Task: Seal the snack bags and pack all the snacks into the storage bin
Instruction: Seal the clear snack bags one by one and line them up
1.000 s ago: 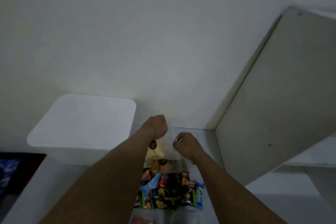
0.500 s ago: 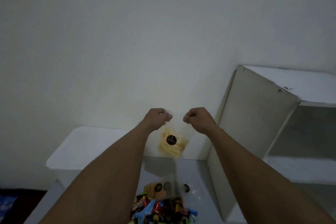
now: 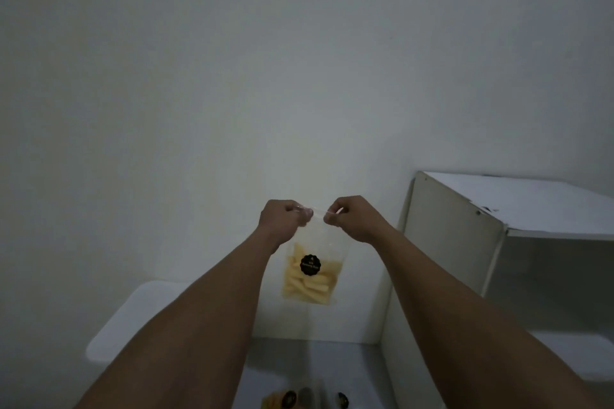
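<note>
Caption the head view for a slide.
Left hand and right hand pinch the top edge of a clear snack bag of pale sticks, held before a white wall.

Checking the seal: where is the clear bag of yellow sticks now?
Head view, centre: the clear bag hangs in the air, its top edge pinched between the left hand and right hand, left of the white shelf unit.

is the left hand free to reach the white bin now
Probably not yet: the left hand and right hand both pinch the snack bag. Nothing blocks the way to the white bin once that hand lets go.
</note>
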Available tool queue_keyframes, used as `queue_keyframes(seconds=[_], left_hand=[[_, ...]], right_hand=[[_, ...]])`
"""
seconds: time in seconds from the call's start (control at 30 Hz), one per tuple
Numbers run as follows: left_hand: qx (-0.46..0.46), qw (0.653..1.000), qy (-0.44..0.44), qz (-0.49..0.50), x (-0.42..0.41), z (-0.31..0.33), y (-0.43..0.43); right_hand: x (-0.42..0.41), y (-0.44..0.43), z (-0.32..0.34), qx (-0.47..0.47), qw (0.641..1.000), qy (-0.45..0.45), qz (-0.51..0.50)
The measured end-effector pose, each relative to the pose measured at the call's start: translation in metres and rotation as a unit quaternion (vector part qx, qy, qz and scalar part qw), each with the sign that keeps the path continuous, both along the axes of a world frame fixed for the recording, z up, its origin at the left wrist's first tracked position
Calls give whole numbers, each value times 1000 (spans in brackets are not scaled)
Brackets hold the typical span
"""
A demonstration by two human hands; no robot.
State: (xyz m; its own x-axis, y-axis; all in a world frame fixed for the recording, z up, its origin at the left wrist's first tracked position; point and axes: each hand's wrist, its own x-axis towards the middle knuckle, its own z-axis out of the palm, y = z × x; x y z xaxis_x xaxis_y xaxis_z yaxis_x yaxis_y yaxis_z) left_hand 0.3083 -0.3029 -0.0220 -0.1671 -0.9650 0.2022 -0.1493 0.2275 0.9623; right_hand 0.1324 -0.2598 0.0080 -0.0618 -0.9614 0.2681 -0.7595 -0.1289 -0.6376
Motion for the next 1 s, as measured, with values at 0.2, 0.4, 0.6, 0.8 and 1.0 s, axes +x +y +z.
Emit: queue_keyframes(seconds=[0.2,0.4,0.6,0.8,1.0], left_hand=[[52,996,-9,-76,2,19,7],[-30,998,-46,-26,-4,25,-1],[-26,997,-26,-61,-1,24,-3],[-15,999,1,-43,2,28,-8],[-20,999,2,-33,3,29,-12]], right_hand=[[0,3,17,-30,999,35,10],[-11,6,19,-16,998,-62,8],[-25,14,17,-24,997,-67,-17],[-39,18,14,-33,993,-117,-7],[-39,19,16,-29,987,-155,-5]])
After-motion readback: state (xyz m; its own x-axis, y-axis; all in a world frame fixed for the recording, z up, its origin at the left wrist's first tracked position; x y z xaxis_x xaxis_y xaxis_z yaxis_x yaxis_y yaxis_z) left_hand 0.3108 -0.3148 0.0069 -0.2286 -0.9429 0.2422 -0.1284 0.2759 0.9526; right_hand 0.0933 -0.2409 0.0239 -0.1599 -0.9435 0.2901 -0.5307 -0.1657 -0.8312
